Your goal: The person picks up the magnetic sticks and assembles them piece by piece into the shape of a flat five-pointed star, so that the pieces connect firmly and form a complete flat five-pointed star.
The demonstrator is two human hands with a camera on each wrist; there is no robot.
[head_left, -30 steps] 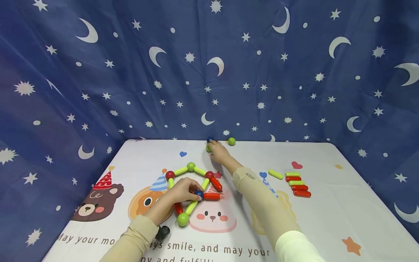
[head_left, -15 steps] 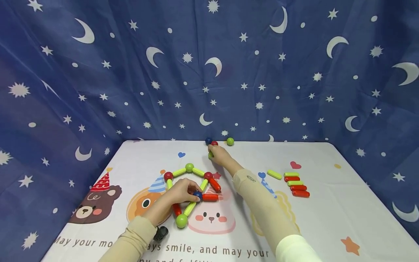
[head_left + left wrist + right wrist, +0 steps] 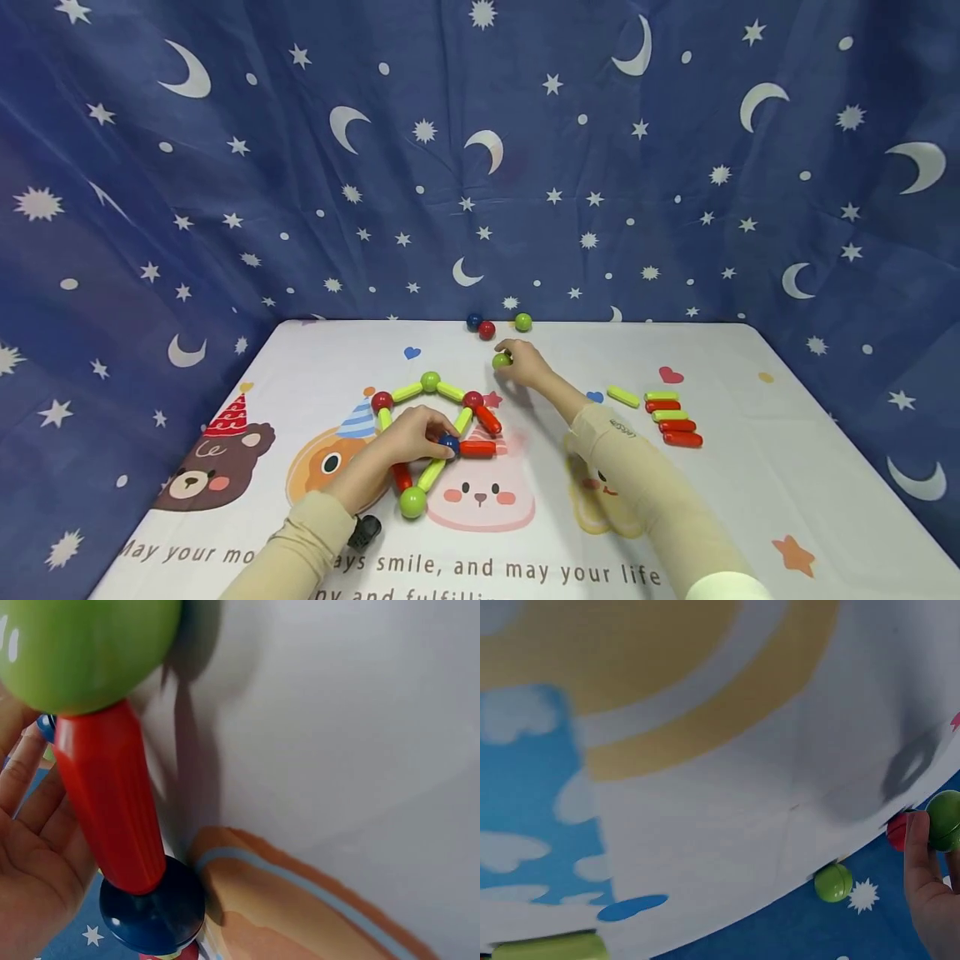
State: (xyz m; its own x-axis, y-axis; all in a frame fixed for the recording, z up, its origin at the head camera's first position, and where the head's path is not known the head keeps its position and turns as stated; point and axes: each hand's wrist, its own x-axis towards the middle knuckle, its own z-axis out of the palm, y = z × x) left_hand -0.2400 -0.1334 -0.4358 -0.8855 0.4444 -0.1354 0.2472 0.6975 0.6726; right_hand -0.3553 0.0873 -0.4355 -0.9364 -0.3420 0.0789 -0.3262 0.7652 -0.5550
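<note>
My left hand [image 3: 417, 435] pinches a blue ball [image 3: 449, 446] on the right side of a ring of magnetic rods and balls lying on the table. A red rod [image 3: 477, 449] sticks out rightward from that ball, and another red rod [image 3: 487, 419] slants from the red ball [image 3: 473, 400] above it. At the ring's near end is a green ball [image 3: 412, 502]; in the left wrist view a large green ball [image 3: 86, 649] joins a red rod [image 3: 112, 799] to a blue ball [image 3: 154, 907]. My right hand [image 3: 525, 364] holds a loose green ball [image 3: 501, 362] between thumb and fingers, beyond the ring.
Along the table's back edge sit a blue ball [image 3: 474, 322], a red ball [image 3: 487, 331] and a green ball [image 3: 522, 322]. Several red and green rods [image 3: 670, 416] lie on the right. A small black object [image 3: 364, 532] lies beside the left wrist. A starry curtain [image 3: 570, 167] hangs behind.
My right hand has drawn the green ball away from the blue and red balls at the back edge, toward me and to the right. My left hand keeps its hold on the blue ball.
</note>
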